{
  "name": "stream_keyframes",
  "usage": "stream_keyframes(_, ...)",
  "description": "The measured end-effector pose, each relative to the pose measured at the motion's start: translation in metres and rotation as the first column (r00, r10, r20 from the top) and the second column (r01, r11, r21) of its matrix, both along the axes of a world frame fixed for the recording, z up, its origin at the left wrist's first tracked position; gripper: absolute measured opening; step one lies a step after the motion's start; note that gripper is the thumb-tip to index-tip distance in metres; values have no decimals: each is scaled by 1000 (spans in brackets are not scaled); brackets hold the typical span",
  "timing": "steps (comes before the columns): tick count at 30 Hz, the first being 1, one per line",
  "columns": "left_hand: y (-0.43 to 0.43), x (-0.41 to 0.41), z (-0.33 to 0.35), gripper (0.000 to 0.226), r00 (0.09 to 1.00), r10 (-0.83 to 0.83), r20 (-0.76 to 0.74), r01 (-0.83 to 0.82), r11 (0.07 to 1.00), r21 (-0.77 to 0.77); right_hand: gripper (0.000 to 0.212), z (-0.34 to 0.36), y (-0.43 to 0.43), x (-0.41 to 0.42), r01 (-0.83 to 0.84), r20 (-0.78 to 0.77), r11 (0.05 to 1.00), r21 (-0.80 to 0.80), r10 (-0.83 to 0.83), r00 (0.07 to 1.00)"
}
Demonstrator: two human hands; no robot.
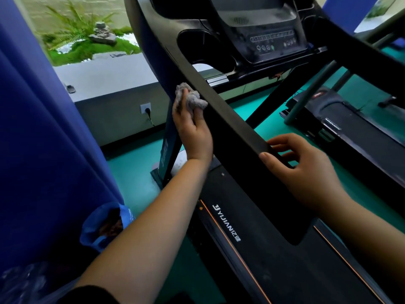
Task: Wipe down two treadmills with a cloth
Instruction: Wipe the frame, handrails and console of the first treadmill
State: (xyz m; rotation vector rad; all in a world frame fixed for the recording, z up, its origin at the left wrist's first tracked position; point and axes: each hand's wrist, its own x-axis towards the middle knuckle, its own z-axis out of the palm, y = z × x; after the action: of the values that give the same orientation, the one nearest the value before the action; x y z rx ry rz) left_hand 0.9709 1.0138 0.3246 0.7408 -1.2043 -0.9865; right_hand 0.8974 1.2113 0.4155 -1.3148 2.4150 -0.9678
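Note:
A black treadmill fills the view, its left handrail (228, 119) running diagonally from the console (263, 34) toward me. My left hand (192, 132) grips a crumpled grey cloth (192, 97) and presses it against the outer side of that handrail, just below the console. My right hand (304, 167) holds the same rail lower down, thumb on top and fingers curled round its inner edge. The belt deck (258, 249) with orange stripes lies beneath. A second treadmill (359, 130) stands to the right on the green floor.
A blue curtain (39, 128) hangs close on the left, with a blue bag (105, 224) at its foot. A grey ledge (114, 77) with a wall socket (145, 109) and plugged cable is behind. The green floor (135, 163) shows between the curtain and treadmill.

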Motion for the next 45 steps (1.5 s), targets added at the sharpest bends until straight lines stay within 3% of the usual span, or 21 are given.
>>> stream_keyframes(5, -71, 9, 1, 31, 993, 11, -113, 17, 970, 242, 28, 5, 0, 5, 9, 13, 1000, 6, -9, 1000)
stream_keyframes(8, -71, 14, -7, 21, 988, -48, -143, 107, 892, 438, 24, 6, 0, 7, 12, 23, 1000, 8, -12, 1000)
stream_keyframes(13, 26, 13, -25, 33, 985, -104, -137, 153, 896, 417, 27, 6, -1, 9, 22, 6, 1000, 1, -22, 1000)
stream_keyframes(16, 75, 20, -30, 23, 981, -172, -91, 194, 909, 368, 25, 5, -1, 7, 22, 3, 1000, -5, -22, 1000)
stream_keyframes(18, 76, 32, -37, 19, 973, -222, -70, 232, 908, 348, 22, 4, -1, 6, 20, 11, 1000, -9, -20, 1000)
stream_keyframes(23, -11, 47, -32, 33, 1000, 20, -15, -9, 845, 535, 21, 5, -1, 5, 10, 39, 1000, 1, -10, 999)
stream_keyframes(26, -53, 36, -7, 38, 994, -95, -61, 113, 855, 506, 22, 6, 0, 4, -4, 41, 1000, 12, 4, 999)
stream_keyframes(29, -70, 25, 6, 29, 993, -114, -26, 112, 853, 510, 26, 6, 1, 4, 1, 51, 1000, -7, 0, 999)
stream_keyframes(34, -55, 20, 14, 35, 999, -40, 3, 32, 834, 551, 22, 7, 2, 5, -11, 65, 1000, -10, 12, 998)
stream_keyframes(38, 9, 14, -2, 35, 997, -47, -59, 70, 865, 497, 19, 5, 2, 3, -12, 50, 1000, -16, 12, 999)
stream_keyframes(45, 72, 15, -4, 37, 990, -125, -67, 141, 793, 593, 22, 3, 2, -3, -24, 117, 999, -26, 27, 993)
